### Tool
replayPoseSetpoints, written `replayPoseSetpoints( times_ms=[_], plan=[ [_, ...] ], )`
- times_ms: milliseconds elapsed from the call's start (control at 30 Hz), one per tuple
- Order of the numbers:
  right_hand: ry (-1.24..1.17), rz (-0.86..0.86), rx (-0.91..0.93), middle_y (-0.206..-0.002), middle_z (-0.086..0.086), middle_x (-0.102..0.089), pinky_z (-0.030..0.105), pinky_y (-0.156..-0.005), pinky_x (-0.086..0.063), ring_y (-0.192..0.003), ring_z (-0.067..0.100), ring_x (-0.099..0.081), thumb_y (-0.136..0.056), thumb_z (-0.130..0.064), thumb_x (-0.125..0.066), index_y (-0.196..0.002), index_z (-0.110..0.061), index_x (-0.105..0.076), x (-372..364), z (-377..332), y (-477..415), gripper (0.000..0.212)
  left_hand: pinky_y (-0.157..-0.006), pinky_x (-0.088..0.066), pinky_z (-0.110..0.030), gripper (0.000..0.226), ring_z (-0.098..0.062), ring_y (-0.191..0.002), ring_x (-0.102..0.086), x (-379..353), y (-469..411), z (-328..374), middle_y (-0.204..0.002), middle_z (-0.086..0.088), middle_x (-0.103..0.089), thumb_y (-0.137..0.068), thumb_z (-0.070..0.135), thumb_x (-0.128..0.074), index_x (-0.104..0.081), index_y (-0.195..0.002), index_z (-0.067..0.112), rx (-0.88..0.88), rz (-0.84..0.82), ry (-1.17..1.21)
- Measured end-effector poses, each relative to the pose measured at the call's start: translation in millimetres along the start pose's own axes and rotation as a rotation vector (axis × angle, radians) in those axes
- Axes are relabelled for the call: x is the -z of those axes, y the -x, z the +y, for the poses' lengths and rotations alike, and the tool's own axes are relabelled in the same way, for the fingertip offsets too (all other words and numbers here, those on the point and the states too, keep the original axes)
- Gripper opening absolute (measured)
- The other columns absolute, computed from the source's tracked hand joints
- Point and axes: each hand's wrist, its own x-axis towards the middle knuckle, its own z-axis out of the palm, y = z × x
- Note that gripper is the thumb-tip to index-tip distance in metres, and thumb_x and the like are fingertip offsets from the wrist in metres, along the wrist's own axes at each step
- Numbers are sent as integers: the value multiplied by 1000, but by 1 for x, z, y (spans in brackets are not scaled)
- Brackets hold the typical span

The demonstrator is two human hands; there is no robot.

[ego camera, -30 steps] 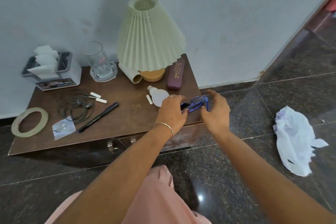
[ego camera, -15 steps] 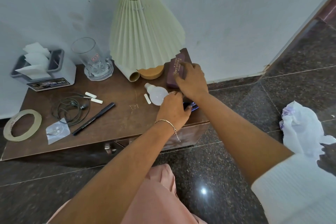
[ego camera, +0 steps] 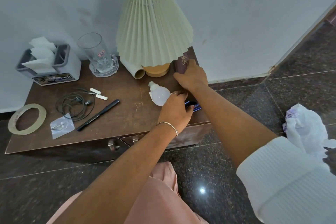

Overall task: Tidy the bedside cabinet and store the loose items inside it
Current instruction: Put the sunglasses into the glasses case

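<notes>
Progress: early; the metal-handled drawers [ego camera: 116, 143] appear closed, nothing stored.
- Left hand [ego camera: 174, 112] grips blue-framed glasses [ego camera: 193, 105] in front of the pleated cream lamp [ego camera: 152, 23].
- Right hand [ego camera: 192, 76] grasps the maroon hard spectacle case [ego camera: 182, 62], right of the lamp.
- Outstanding on the brown wooden cabinet surface [ego camera: 127, 114]: white bulb [ego camera: 160, 97], black pen [ego camera: 98, 115], coiled earphones [ego camera: 76, 103], tape ring [ego camera: 27, 106].

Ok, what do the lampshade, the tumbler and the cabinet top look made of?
Cream pleated lampshade: likely fabric or paper, matt, crisp folds. Tall clear tumbler: glass, seemingly; see-through with a faceted base. Dark brown cabinet top: wood or laminate, dull, scuffed.
</notes>
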Motion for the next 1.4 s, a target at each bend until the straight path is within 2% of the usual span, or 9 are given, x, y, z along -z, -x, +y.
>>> replayPoseSetpoints(
  times_ms=[233,400,467,600,733,867,1000,1200,1400],
  plan=[
    [-300,28,-69,-134,1,-56,41,-97,-49,-116,25,-57,-76,-48,-55,-135,-26,-50,33,14,28,63,-103,-42,-26,40,-18,-118,-54,15,5,5,-130,-4,-58,-89,16,-59,-57,-129,14,89,83,196],
    [-511,28,-60,-111,-2,-67,42,-87,-56,-97,18,-66,-70,-45,-57,-125,-32,-59,64,22,80,57,-87,-47,-13,32,-13,-104,-60,38,8,20,-112,0,-62,-89,7,-60,-60,-121,7,333,120,738],
    [-526,-9,-31,-96,-2,-70,39,-83,-57,-87,16,-69,-74,-39,-56,-124,-34,-59,72,27,110,50,-92,-51,-29,33,-19,-102,-60,54,17,25,-108,-2,-60,-90,10,-62,-57,-122,8,434,31,1079],
    [-522,-130,81,-104,-2,-69,23,-78,-55,-92,10,-67,-84,-27,-60,-129,-32,-56,79,28,164,46,-90,-54,-43,39,-25,-103,-60,73,49,23,-115,-10,-62,-89,20,-64,-54,-125,7,512,-136,1448],
    [-393,-276,153,-108,-10,-66,17,-78,-52,-91,1,-64,-82,-28,-64,-129,-23,-57,70,4,181,47,-83,-56,-39,30,-24,-93,-66,82,75,9,-110,-15,-64,-94,21,-54,-56,-120,5,467,-140,1588],
    [-339,-267,168,-88,-6,-73,30,-77,-56,-83,8,-69,-74,-44,-75,-100,-17,-72,51,-33,176,37,-90,-51,-38,35,-22,-98,-65,101,92,-15,-114,-13,-66,-92,22,-54,-58,-122,5,423,-91,1675],
    [-226,-321,211,-76,-12,-64,24,-69,-49,-73,5,-62,-68,-44,-80,-79,-23,-62,28,-73,172,30,-89,-53,-40,34,-20,-95,-69,119,106,-47,-104,-9,-71,-84,26,-57,-61,-116,13,388,-38,1766],
    [-180,-496,166,-66,-9,-57,9,-43,-39,-57,1,-53,-67,-29,-83,-73,-20,-57,2,-104,168,28,-98,-47,-44,44,-23,-106,-65,122,119,-83,-116,-13,-67,-84,25,-55,-56,-126,12,351,32,1862],
    [-142,-563,129,-76,1,-58,21,-55,-40,-66,10,-54,-62,-29,-87,-93,-5,-66,-14,-116,164,45,-94,-51,-43,44,-24,-105,-65,119,123,-103,-122,-16,-63,-83,21,-55,-56,-126,11,343,75,1927]
  ],
)
